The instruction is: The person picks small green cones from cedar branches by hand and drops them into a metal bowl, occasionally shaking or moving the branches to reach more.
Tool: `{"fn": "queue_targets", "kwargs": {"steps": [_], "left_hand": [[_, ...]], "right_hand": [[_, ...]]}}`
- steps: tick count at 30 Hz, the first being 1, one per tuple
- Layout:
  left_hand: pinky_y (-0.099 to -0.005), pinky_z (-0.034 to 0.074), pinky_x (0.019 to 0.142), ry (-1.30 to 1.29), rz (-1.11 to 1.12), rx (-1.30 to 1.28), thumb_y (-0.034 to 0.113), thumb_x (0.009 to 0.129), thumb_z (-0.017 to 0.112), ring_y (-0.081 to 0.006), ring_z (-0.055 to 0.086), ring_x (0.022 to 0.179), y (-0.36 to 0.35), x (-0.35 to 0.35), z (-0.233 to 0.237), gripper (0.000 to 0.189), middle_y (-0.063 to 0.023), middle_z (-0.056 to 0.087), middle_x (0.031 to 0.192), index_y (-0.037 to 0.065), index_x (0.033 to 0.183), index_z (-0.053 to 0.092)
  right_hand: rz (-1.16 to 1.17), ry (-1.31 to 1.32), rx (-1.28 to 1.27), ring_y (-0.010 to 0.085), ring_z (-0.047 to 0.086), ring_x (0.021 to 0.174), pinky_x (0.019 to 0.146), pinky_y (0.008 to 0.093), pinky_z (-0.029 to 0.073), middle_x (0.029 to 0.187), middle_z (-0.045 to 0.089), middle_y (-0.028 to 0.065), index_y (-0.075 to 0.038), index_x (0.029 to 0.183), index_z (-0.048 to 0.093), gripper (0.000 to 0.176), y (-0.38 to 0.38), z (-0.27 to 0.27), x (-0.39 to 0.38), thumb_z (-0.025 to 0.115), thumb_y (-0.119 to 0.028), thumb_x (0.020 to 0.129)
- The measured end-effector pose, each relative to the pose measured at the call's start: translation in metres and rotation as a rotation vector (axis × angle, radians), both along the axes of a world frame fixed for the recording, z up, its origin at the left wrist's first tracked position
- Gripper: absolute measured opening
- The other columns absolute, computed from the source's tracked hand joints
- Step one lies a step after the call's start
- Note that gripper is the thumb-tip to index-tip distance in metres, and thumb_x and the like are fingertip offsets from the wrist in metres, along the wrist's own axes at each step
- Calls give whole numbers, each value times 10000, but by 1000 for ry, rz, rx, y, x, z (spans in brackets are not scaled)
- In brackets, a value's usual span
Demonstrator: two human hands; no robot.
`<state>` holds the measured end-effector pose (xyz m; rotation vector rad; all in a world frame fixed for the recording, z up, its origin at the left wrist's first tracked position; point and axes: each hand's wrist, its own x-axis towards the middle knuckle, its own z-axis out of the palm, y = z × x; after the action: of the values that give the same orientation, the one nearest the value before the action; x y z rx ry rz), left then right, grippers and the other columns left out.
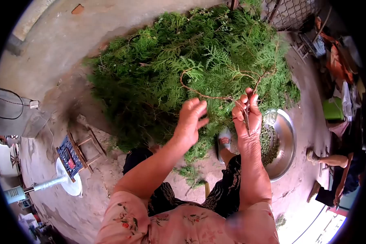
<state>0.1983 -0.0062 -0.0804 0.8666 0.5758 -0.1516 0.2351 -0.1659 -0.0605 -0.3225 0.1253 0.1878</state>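
Observation:
My right hand [248, 116] is closed around the woody stem of a leafy evergreen branch [258, 81], whose thin brown twigs curve up and to the left. My left hand [192, 121] is held over the green heap, slightly blurred, its fingers apart and nothing visible in them. Beneath both hands spreads a large pile of cut evergreen branches [158, 53] with flat, feathery sprays. Beside my right forearm, a wide metal basin [289, 140] holds many small round green cones [268, 142], partly hidden by the arm.
A small wooden stool with a woven blue seat [68, 156] stands at the left, near a white round fan base [71, 179]. Another person's leg [333, 160] reaches in from the right. Bags and a green container [333, 109] lie along the right wall. Cut sprigs [191, 175] lie between my feet.

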Motion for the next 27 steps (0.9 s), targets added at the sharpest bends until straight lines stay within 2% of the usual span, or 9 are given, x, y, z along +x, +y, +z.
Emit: {"fn": "queue_targets", "kwargs": {"steps": [2, 5, 7, 8, 9, 11, 17, 23, 27], "left_hand": [[-329, 434, 773, 165, -56, 205, 302, 808, 613, -193, 487, 1024, -12, -16, 0, 309, -83, 543, 985, 46, 957, 526], [-220, 374, 453, -139, -192, 166, 415, 801, 606, -83, 500, 529, -10, -32, 0, 397, -19, 526, 579, 22, 757, 579], [-195, 363, 408, -169, -518, 197, 535, 772, 578, -76, 489, 433, -11, -29, 16, 528, -24, 517, 486, 24, 642, 573], [-221, 456, 489, -51, -833, 91, 613, 747, 540, -129, 593, 573, -4, -24, 17, 613, -100, 615, 660, 1, 766, 573], [-221, 456, 489, -52, -830, 88, 613, 747, 540, -129, 593, 573, -9, -26, 13, 613, -100, 615, 660, 1, 766, 573], [-284, 518, 592, 171, -591, -206, 665, 725, 508, -208, 636, 714, -23, -30, -1, 708, -157, 632, 821, -19, 903, 532], [-360, 518, 720, 21, 54, -221, 94, 815, 580, -221, 602, 781, -1, 0, -11, 157, -77, 602, 885, 33, 946, 520], [-337, 478, 727, -2, 351, -77, 79, 781, 632, -149, 547, 787, 16, 5, 10, 157, 9, 581, 836, 82, 920, 560], [-247, 391, 586, -166, 333, 21, 126, 737, 702, -77, 534, 721, 24, 3, 10, 203, 34, 610, 836, 101, 910, 600]], "right_hand": [[-8, -11, 10, 125, 415, 535, 392, 227, 312, 764, 536, 50, -46, 1045, 517, 266, 0, 2, 1, 477, -258, 891], [-101, -21, -64, 115, 404, 524, 393, 226, 305, 766, 543, 51, -43, 1048, 512, 274, 0, 5, 4, 470, -265, 894], [-131, -59, -66, 107, 399, 529, 392, 226, 296, 765, 538, 46, -43, 1054, 503, 273, 0, 7, 7, 471, -262, 895], [-127, -68, -44, 112, 403, 537, 385, 228, 297, 766, 533, 49, -37, 1057, 495, 272, 1, 8, 7, 463, -256, 900], [-123, -67, -46, 112, 403, 537, 385, 228, 297, 766, 533, 49, -37, 1057, 495, 272, 1, 7, 7, 463, -256, 900], [-84, -87, -23, 116, 412, 550, 378, 223, 301, 762, 527, 54, -26, 1053, 492, 273, 2, 6, 5, 460, -251, 902], [32, -58, -36, 133, 429, 516, 377, 230, 314, 719, 519, 62, -22, 1047, 500, 285, 18, 2, -4, 455, -265, 903], [-48, 8, -95, 133, 387, 556, 448, 239, 315, 731, 509, 36, -54, 1057, 494, 278, 20, -4, -6, 473, -278, 893], [-51, 5, -97, 127, 380, 527, 430, 239, 298, 730, 506, 40, -52, 1053, 488, 272, 16, -7, -1, 470, -273, 896]]}}
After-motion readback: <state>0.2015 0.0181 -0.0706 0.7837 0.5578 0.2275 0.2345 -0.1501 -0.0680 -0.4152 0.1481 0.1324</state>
